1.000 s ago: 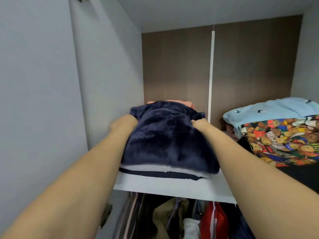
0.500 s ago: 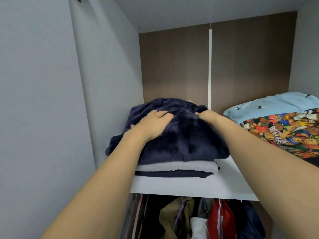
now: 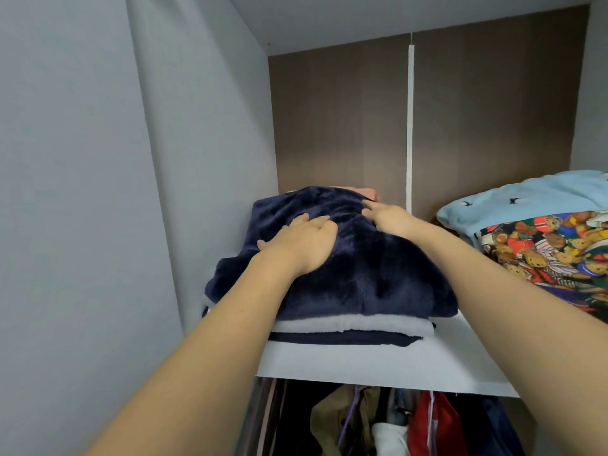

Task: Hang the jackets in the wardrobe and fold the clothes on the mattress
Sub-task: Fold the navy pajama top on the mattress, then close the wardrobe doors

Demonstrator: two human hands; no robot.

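Hands, two (image 3: 304,240) (image 3: 388,216), flat on one navy fleece (image 3: 371,271)

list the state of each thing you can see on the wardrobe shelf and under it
left hand: flat on the navy fleece
right hand: fingers straight, pressing the navy fleece
navy fleece: folded, top of stack
white garment: folded, under the fleece
bear-print fabric: piled at right
hanging clothes: hung below the shelf
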